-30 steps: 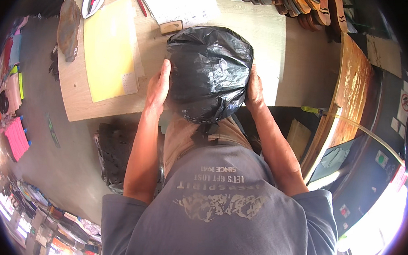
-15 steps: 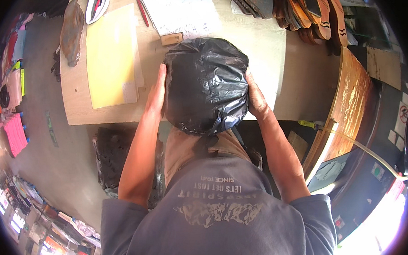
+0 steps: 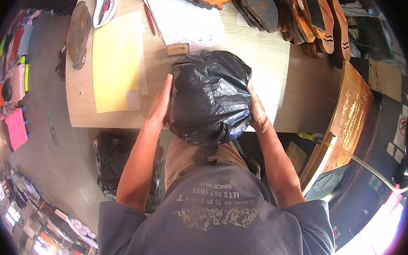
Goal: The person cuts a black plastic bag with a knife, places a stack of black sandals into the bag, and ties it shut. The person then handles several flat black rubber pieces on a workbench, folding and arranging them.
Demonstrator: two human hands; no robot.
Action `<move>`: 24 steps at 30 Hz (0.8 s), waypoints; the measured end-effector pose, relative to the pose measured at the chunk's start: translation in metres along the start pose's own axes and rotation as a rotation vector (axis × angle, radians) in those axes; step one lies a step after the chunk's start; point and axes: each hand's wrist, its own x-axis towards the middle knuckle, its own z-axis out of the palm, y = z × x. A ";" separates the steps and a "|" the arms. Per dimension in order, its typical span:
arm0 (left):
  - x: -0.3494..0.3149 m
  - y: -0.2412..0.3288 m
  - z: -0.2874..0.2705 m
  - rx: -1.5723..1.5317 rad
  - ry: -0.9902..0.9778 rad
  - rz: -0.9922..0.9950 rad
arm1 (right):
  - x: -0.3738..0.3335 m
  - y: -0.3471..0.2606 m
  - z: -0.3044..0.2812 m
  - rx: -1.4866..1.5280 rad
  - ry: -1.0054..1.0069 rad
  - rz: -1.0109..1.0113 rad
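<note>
Between my two hands is a rounded bundle in shiny black plastic (image 3: 210, 98), creased over its top like a stuffed bag. What is inside it cannot be seen. My left hand (image 3: 161, 102) presses flat along its left side, fingers pointing away from me. Against the right side lies my right hand (image 3: 258, 107), its fingertips partly hidden behind the plastic. The bundle is at the near edge of a light wooden table (image 3: 163, 70), partly over my lap.
On the table lie a yellow folder (image 3: 117, 63), white papers (image 3: 186, 20), a red pen (image 3: 149, 19) and a small wooden block (image 3: 177, 49). Stacked sole-shaped pieces (image 3: 256, 10) stand at the far right. A wooden board (image 3: 348, 112) leans at the right, crossed by a hose (image 3: 364, 150).
The bundle and both hands sit slightly lower and to the right in the picture. The table has shifted much the same way, so my view has moved; the grip looks unchanged.
</note>
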 end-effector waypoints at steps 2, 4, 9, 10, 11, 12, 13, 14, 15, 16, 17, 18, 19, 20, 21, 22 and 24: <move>-0.004 0.003 0.004 -0.027 -0.051 0.015 | -0.005 -0.005 0.005 0.019 -0.008 -0.011; -0.011 0.005 0.010 -0.032 -0.073 -0.010 | -0.013 -0.009 0.010 0.037 -0.023 -0.054; -0.026 0.015 0.016 -0.066 -0.131 -0.098 | -0.029 -0.014 0.016 0.129 -0.031 0.001; -0.028 0.016 0.017 -0.082 -0.147 -0.104 | -0.030 -0.013 0.016 0.123 0.019 0.025; -0.029 0.016 0.017 -0.095 -0.163 -0.107 | -0.031 -0.012 0.015 0.122 -0.025 0.003; -0.030 0.015 0.017 -0.097 -0.148 -0.122 | -0.031 -0.010 0.015 0.136 -0.021 0.022; -0.031 0.013 0.017 -0.088 -0.149 -0.098 | -0.032 -0.009 0.014 0.150 -0.026 0.036; -0.031 0.009 0.017 -0.070 -0.121 -0.090 | -0.031 -0.007 0.013 0.164 -0.093 -0.005; -0.031 0.005 0.016 -0.059 -0.128 -0.066 | -0.031 -0.005 0.012 0.169 -0.045 0.054; -0.030 0.001 0.014 -0.073 -0.116 -0.108 | -0.031 -0.004 0.012 0.188 -0.021 0.100; -0.028 -0.002 0.013 -0.092 -0.140 -0.119 | -0.031 -0.003 0.012 0.210 -0.015 0.114; -0.025 -0.004 0.011 -0.109 -0.162 -0.112 | -0.031 -0.004 0.013 0.233 0.042 0.160; -0.023 -0.005 0.010 -0.125 -0.175 -0.125 | -0.031 -0.005 0.015 0.242 0.006 0.126; -0.021 -0.003 0.010 -0.140 -0.183 -0.130 | -0.031 -0.008 0.016 0.232 -0.023 0.102; -0.020 0.001 0.011 -0.151 -0.169 -0.149 | -0.031 -0.013 0.018 0.209 -0.033 0.096; -0.020 0.009 0.015 -0.163 -0.200 -0.094 | -0.031 -0.019 0.018 0.186 -0.017 0.094; -0.022 0.034 0.028 -0.169 -0.177 -0.056 | -0.029 -0.040 0.018 0.017 -0.012 -0.056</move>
